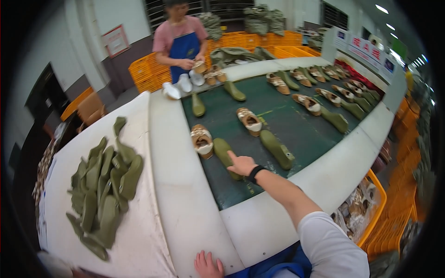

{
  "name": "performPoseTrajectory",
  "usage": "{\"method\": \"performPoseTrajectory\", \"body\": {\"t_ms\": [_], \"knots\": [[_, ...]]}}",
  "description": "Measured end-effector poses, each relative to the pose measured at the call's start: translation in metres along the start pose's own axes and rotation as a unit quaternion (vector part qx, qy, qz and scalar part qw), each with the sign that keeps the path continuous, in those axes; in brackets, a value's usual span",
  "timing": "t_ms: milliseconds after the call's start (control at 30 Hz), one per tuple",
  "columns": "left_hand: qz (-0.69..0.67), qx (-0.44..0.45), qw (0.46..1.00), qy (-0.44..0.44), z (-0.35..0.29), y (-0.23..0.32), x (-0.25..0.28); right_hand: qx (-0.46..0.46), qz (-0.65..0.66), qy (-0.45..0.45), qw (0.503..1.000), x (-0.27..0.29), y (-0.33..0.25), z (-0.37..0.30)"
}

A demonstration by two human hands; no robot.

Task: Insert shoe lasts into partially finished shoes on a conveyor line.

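Observation:
My right hand [242, 165] reaches over the green belt [250, 183], its index finger stretched out onto an olive-green shoe last [221, 147]. Thumb and index finger are spread; the other fingers look partly folded. Just left of that last sits a brown-and-white shoe [202, 140]. Another shoe [249, 121] and last [276, 149] lie to the right, a little farther off. Flat on the white table edge near me rests my left hand [208, 266], fingers apart and holding nothing. Its wrist is cut off by the lower rim.
A pile of green lasts [104, 194] covers part of the white-topped table at left. Across the belt a co-worker [181, 41] in a blue apron handles a shoe [199, 67], beside white shoes [184, 83]. Orange crates [375, 194] stand at right.

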State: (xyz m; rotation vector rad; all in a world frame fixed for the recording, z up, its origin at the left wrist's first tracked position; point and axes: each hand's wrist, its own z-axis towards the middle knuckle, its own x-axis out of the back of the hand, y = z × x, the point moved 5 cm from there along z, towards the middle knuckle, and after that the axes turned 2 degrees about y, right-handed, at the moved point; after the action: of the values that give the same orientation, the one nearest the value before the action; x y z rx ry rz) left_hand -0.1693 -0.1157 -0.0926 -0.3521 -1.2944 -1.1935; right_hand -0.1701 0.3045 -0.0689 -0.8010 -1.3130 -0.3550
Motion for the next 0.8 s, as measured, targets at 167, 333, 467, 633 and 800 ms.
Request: {"method": "performPoseTrajectory", "body": {"t_ms": [167,333,467,633,800], "knots": [[0.026,0.008,0.999,0.038,0.009,0.004,0.0,0.092,-0.028,-0.021,0.995,0.034,0.009,-0.087],[0.022,0.017,0.998,0.052,0.003,0.003,0.01,0.226,-0.115,-0.149,0.956,0.014,0.038,-0.198],[0.015,0.012,0.999,0.048,0.0,0.003,0.008,0.182,-0.129,-0.185,0.957,0.031,0.072,-0.262],[0.032,0.017,0.998,0.054,-0.001,0.004,0.007,0.164,-0.089,-0.093,0.978,0.04,0.102,-0.336],[0.013,0.002,0.999,0.051,0.0,0.005,0.007,0.105,-0.051,-0.07,0.991,0.041,0.104,-0.38]]}}
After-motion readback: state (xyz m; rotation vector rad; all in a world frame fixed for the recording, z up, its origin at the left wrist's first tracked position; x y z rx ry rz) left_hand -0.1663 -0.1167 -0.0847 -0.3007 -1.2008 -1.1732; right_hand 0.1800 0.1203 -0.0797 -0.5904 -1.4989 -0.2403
